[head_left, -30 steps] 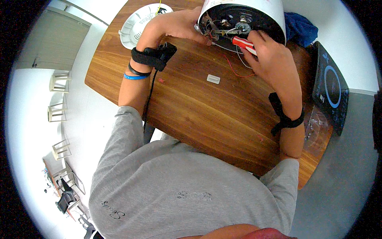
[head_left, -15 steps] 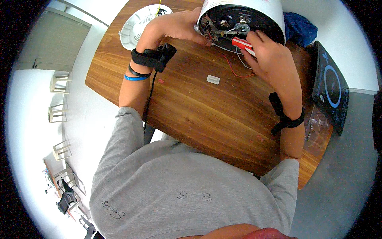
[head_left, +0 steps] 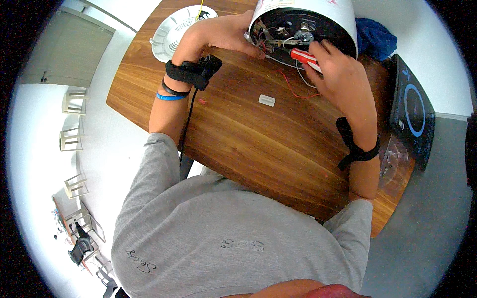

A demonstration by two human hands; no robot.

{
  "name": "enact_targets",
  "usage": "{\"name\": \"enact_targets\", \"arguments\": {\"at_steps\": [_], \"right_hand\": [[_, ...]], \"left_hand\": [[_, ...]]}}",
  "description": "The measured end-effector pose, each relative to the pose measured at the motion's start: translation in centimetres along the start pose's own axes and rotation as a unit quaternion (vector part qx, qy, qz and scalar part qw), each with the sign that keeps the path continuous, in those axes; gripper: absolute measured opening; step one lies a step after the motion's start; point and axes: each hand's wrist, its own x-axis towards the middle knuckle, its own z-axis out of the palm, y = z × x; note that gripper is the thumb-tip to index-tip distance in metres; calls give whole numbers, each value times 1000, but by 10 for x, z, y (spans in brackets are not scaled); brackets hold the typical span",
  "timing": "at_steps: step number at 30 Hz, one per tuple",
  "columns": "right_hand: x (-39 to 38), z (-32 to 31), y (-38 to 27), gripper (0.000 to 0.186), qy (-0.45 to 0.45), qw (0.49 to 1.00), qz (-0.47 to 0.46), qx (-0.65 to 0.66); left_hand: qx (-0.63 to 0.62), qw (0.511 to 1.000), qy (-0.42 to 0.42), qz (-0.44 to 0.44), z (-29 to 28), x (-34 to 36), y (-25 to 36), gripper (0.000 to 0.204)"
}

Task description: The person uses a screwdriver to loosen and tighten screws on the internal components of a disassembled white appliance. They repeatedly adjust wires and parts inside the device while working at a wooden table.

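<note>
A white cylindrical appliance (head_left: 310, 6) lies on its side at the far edge of the table, its dark open underside facing me. Metal parts and wires show inside. My left hand (head_left: 231, 36) grips its left rim, with the fingertips beside the wires at the lower left. In my right hand (head_left: 342, 72) is a screwdriver (head_left: 305, 56) with a red and white handle. Its shaft points left into the opening; the tip cannot be made out among the wires. A loose red wire (head_left: 294, 92) hangs out onto the wood below.
A white vented round cover (head_left: 163, 43) lies at the far left of the wooden table (head_left: 238, 139). Midway sits a small white plastic piece (head_left: 267, 100). To the right are dark blue cloth (head_left: 376, 37), a black panel with a blue ring (head_left: 411, 111) and a clear plastic bag (head_left: 396, 159).
Both hands keep their hold. The whole view has shifted very slightly; the screwdriver stays at nearly the same spot in the opening.
</note>
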Motion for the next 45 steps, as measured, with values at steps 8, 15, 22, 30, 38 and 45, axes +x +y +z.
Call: {"name": "enact_targets", "arguments": {"at_steps": [8, 15, 22, 30, 38, 45], "right_hand": [[0, -6, -2, 27, 51, 996, 25, 73], [0, -1, 2, 26, 43, 996, 1, 82], [5, -3, 2, 41, 118, 982, 4, 151], [0, -10, -6, 41, 44, 989, 87, 113], [4, -18, 6, 24, 51, 992, -92, 64], [3, -14, 7, 25, 52, 989, -112, 81]], "left_hand": [[7, 999, -21, 24, -2, -2, -2, 71], [5, 1000, 0, 29, 7, 7, -15, 79], [34, 999, -9, 38, 2, 0, -9, 72], [12, 999, -6, 42, 7, 8, -14, 87], [18, 999, -19, 30, 4, 4, -10, 71], [10, 999, 1, 33, 3, -1, -8, 68]]}}
